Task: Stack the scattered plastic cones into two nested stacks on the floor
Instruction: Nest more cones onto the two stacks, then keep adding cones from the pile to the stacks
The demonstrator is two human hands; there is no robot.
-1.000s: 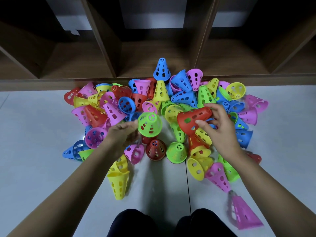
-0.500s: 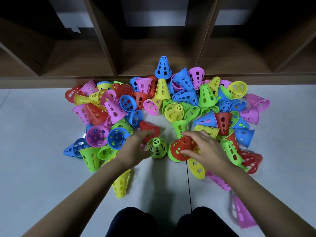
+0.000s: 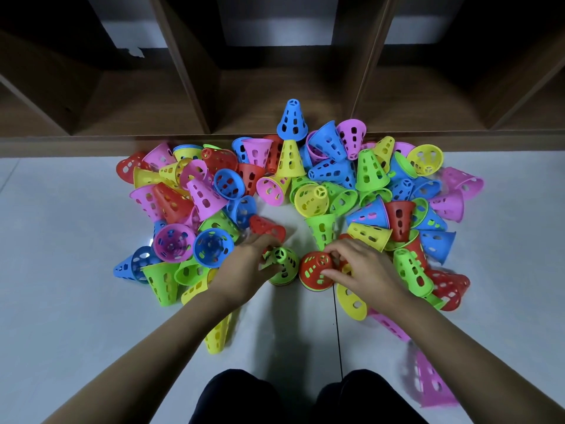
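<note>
Your left hand (image 3: 247, 266) curls its fingers round an upright green cone (image 3: 285, 267); your right hand (image 3: 367, 267) grips a hole-dotted red cone (image 3: 315, 270). Both stand side by side on the floor (image 3: 61, 255) between your fingers, with the bright pile of cones (image 3: 371, 172) just beyond.

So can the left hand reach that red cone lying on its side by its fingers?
Probably yes. The lying red cone sits uncovered right by the left hand. But that hand grips the green cone, so it must let go first.
</note>
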